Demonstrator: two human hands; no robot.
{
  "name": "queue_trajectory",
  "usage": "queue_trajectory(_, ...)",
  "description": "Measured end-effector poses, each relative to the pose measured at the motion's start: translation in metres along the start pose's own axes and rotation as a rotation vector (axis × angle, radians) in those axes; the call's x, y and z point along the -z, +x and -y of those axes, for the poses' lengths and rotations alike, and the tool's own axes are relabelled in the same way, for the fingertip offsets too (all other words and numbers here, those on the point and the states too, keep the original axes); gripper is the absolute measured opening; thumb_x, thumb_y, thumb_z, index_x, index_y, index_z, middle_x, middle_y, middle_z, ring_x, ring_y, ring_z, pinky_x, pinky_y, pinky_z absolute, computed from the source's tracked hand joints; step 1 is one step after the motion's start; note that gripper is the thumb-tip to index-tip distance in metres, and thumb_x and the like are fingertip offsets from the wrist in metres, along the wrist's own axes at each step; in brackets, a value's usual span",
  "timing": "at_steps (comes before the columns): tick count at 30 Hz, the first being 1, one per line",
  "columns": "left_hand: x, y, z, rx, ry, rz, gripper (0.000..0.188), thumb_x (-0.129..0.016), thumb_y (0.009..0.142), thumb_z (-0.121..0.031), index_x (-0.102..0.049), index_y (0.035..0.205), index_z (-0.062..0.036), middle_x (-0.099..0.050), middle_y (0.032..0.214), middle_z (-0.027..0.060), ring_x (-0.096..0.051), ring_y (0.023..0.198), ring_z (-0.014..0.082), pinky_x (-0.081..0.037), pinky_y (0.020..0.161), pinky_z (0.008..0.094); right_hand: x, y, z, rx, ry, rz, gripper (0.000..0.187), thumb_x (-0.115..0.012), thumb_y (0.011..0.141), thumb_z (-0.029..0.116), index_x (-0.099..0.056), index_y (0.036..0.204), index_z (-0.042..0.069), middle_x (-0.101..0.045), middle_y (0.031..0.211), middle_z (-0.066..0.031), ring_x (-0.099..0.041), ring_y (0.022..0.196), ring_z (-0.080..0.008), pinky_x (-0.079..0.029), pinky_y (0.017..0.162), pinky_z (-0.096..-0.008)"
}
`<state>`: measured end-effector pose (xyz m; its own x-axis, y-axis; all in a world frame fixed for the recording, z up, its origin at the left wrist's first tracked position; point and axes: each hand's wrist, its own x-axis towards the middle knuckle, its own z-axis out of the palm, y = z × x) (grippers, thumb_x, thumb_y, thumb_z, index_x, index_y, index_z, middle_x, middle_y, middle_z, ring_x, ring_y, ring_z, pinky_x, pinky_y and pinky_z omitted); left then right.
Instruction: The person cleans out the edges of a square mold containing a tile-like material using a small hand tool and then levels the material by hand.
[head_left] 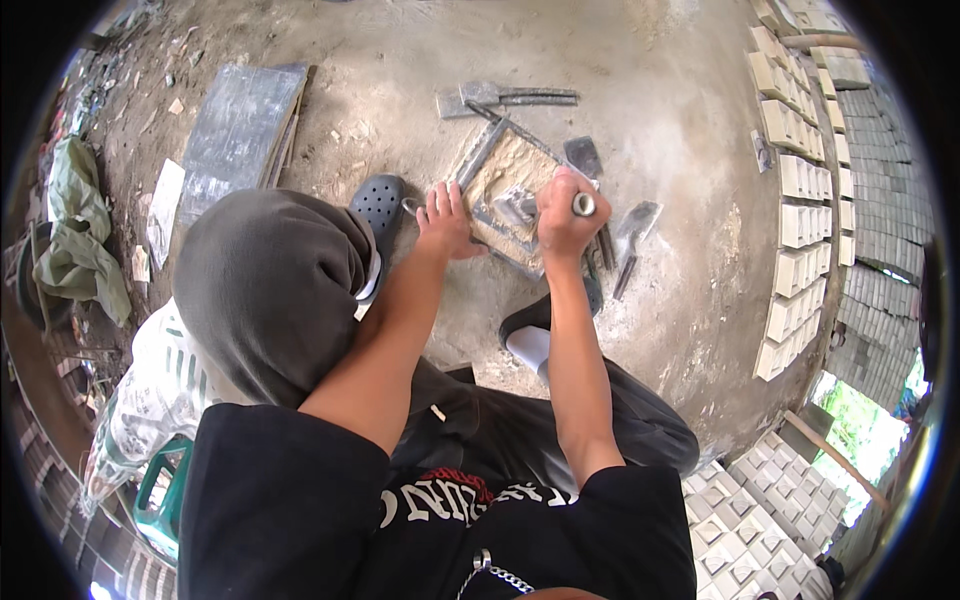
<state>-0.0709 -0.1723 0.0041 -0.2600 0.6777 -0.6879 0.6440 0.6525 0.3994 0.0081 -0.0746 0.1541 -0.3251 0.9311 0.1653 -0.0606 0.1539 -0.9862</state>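
Head view: one dark-edged rectangular frame [482, 150], lying on the ground [690, 330] in front of the person, its sides set askew; one bed of beige, crumbly fill [508, 160] inside it; one grey metal piece [515, 205] on the fill, beside the right hand. Hands, two: one left hand [447, 222], palm down at the frame's left side, fingers extended and slightly apart, whether pressing cannot be told; one right hand [568, 212], closed around one round-ended handle [583, 204], over the frame's right side. Loose tools about the frame: one long dark-handled tool [538, 97] beyond the far corner; one dark blade [583, 157] just beyond the right hand; one small trowel [635, 222] to the right, apart from the frame. Footwear, two: one grey clog [380, 203] left, one dark shoe [525, 318] right. Boards [240, 125], one stack, far left, number unclear. Pale blocks [803, 228], ranged in rows at right, too many to count surely.
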Motion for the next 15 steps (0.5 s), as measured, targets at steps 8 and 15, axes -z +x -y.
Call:
queue_trajectory(8, 0.004, 0.002, -0.005, -0.012, 0.006, 0.012, 0.141, -0.081, 0.063, -0.059, 0.015, 0.15, -0.0024, 0.004, 0.159, 0.0235, 0.002, 0.147, 0.0416, -0.012, 0.115, 0.0586, -0.008, -0.006, -0.037, 0.072, -0.148, -0.023, 0.031, -0.054, 0.088, 0.006, -0.046, 0.06, -0.001, -0.042, 0.053, 0.0037, -0.037, 0.049, -0.0038, -0.027, 0.044, -0.0259)
queue_trajectory(15, 0.001, 0.007, -0.001, 0.005, -0.01, -0.028, 0.142, -0.082, 0.063, -0.058, 0.014, 0.15, -0.0034, 0.004, 0.159, 0.0231, 0.002, 0.147, 0.0411, -0.012, 0.116, 0.0583, -0.009, 0.01, -0.003, 0.081, -0.095, -0.003, 0.03, -0.051, 0.09, 0.004, -0.048, 0.06, 0.001, -0.045, 0.054, 0.0022, -0.04, 0.045, -0.0048, -0.028, 0.04, -0.024)
